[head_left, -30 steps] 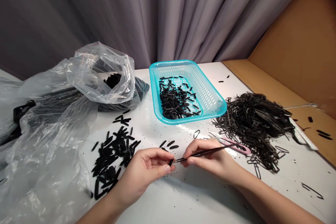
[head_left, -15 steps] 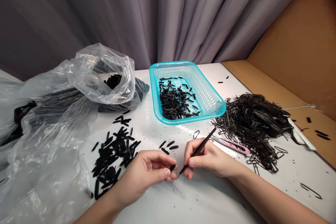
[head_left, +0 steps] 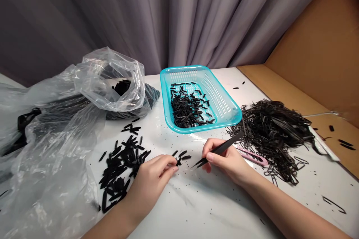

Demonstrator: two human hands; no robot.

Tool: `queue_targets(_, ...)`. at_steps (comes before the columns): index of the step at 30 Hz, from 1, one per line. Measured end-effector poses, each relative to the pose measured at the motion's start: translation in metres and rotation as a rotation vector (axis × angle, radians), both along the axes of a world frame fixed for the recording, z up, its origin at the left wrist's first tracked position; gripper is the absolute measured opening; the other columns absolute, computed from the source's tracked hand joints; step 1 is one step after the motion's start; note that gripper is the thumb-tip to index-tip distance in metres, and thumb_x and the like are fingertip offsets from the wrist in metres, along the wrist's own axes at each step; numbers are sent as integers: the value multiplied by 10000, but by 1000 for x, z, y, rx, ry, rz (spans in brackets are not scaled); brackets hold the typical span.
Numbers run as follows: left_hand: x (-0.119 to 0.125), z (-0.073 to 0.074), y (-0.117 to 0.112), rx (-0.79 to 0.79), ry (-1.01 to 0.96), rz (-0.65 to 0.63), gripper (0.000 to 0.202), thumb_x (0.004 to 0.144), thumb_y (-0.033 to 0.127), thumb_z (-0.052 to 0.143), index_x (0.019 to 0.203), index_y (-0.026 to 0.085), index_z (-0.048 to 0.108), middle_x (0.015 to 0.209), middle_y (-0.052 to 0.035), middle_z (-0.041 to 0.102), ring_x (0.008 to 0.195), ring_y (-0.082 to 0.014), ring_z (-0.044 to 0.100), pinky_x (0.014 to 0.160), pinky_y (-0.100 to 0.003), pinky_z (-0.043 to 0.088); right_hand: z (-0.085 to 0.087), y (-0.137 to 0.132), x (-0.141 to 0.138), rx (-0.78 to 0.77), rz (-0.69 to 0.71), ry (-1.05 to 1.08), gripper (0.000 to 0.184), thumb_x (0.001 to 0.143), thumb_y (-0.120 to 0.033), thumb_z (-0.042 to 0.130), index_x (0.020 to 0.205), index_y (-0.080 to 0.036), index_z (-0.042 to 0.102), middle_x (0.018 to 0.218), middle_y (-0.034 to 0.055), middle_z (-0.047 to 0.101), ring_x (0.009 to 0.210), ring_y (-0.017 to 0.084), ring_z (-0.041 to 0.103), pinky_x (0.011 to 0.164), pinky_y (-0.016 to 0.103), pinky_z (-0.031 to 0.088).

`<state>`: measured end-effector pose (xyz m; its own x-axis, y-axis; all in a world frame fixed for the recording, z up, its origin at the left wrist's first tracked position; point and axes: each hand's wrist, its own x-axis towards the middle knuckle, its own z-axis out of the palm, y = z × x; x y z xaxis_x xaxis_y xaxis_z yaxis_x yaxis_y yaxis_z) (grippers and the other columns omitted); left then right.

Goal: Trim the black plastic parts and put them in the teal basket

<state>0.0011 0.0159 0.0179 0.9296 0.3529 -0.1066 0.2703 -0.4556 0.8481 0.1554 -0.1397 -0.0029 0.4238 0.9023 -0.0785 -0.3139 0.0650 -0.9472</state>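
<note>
My left hand (head_left: 153, 179) is low over the table, thumb and forefinger pinched at the end of a small black strip (head_left: 178, 162). That strip lies against a few similar black pieces (head_left: 184, 157) on the white tabletop. In my right hand (head_left: 221, 157) is a pair of black tweezers (head_left: 228, 143), held like a pen. Their thin tips point left, slightly apart, with nothing visible between them. A larger heap of black strips (head_left: 112, 171) lies left of my left hand.
A blue basket (head_left: 200, 130) holding many black pieces stands ahead. To its right lies a tangled pile of thin black loops (head_left: 275, 130), with a pink-handled tool (head_left: 252, 157) beside it. A clear plastic bag (head_left: 56, 179) covers the left side. A cardboard panel (head_left: 316, 44) rises at right.
My left hand has lowered its black strip to the small group on the table. My right hand has shifted slightly right and turned the tweezers, their tips now spread.
</note>
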Motion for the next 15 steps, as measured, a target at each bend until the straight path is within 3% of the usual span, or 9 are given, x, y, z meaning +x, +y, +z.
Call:
queue_targets(3,-1,8,15,273,-125,1,122,854,196,476,840,215,595,867,-32,615,820,-191,578,752,-268,403,2,0,-1,-9,6,-3,178,764,-274,656,728,-128,561,588,3,584,536,98,579,516,200,461)
queue_targets(6,-3,20,39,479,30,19,116,836,209,480,806,219,592,864,-30,608,791,-212,568,704,-282,385,4,0,-2,-17,1,-13,187,755,-282,661,714,-129,562,571,-4,572,524,98,578,503,199,459)
queue_targets(11,-7,26,65,537,254,-82,85,790,221,500,730,216,560,793,-15,590,741,-205,549,611,-265,364,5,0,-2,-12,3,-22,180,760,-277,656,714,-131,562,572,-3,578,523,93,575,508,194,455)
queue_targets(15,-8,19,62,577,338,-12,103,781,268,495,700,215,531,735,-1,568,649,-186,527,555,-269,345,3,0,-1,-13,1,-19,172,765,-269,653,716,-129,565,569,-8,570,524,86,574,505,180,449)
